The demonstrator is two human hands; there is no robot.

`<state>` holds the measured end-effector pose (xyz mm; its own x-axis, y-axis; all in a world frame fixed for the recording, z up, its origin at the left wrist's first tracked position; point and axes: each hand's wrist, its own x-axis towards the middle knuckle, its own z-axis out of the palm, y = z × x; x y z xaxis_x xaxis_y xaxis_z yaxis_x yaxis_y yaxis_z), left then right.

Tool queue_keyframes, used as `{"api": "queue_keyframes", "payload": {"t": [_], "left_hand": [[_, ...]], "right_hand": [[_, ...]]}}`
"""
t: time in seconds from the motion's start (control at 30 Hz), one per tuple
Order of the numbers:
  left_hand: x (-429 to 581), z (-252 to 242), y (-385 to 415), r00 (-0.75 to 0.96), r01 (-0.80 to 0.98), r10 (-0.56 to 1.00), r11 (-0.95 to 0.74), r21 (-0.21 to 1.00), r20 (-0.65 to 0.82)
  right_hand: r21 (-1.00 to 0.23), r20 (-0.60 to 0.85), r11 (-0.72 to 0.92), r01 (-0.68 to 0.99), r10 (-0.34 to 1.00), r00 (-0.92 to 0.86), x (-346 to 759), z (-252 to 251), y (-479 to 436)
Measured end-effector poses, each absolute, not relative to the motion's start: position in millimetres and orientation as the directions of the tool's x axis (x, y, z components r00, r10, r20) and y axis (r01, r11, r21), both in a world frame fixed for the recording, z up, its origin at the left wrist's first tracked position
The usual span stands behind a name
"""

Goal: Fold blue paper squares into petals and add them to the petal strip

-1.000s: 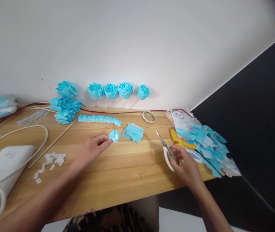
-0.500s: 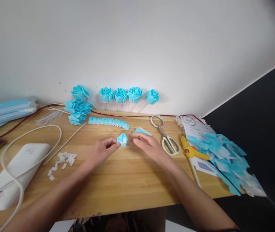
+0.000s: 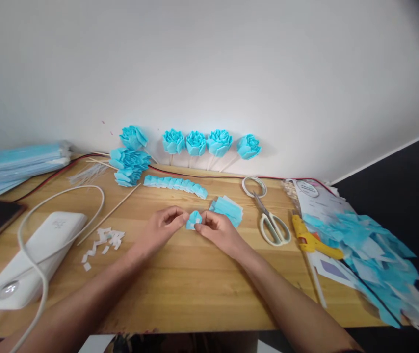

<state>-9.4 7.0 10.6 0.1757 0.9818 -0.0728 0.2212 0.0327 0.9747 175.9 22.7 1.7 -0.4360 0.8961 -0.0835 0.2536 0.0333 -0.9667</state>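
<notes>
Between my two hands is a small folded blue petal with a white patch on its face. My left hand pinches its left edge between thumb and fingers. On the other side, my right hand has its thumb and fingertips closed on the right edge. Just behind the right hand lies a stack of blue sheets, partly covered by it. Farther back, a row of folded blue petals stretches across the table. Small white tape pieces are scattered left of my left forearm.
Blue flowers on sticks lean against the wall, with more flowers to their left. Scissors, a tape roll and a yellow glue gun lie right, beside heaped blue pieces. A white power bank with a cable sits left.
My right hand has moved in to the petal and closed on its right edge, uncovering more of the sheet stack. The whole view has shifted slightly.
</notes>
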Motion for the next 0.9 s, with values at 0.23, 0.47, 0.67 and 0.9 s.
{"api": "queue_keyframes", "payload": {"t": [0.23, 0.47, 0.67, 0.9], "left_hand": [[-7, 1, 10, 0.189, 0.184, 0.979, 0.042, 0.982, -0.077], [-6, 3, 7, 0.225, 0.219, 0.972, 0.015, 0.976, -0.066], [-8, 10, 5, 0.269, 0.269, 0.960, -0.004, 0.963, -0.071], [-4, 2, 6, 0.267, 0.248, 0.956, 0.052, 0.967, -0.120]], "right_hand": [[-0.945, -0.067, 0.099, 0.312, 0.874, -0.482, 178, 0, 18], [-0.963, -0.036, 0.080, 0.259, 0.910, -0.414, 177, 2, 17], [-0.965, -0.012, 0.073, 0.253, 0.948, -0.317, 175, -6, 15], [-0.959, 0.051, 0.138, 0.247, 0.943, -0.329, 179, -2, 16]]}}
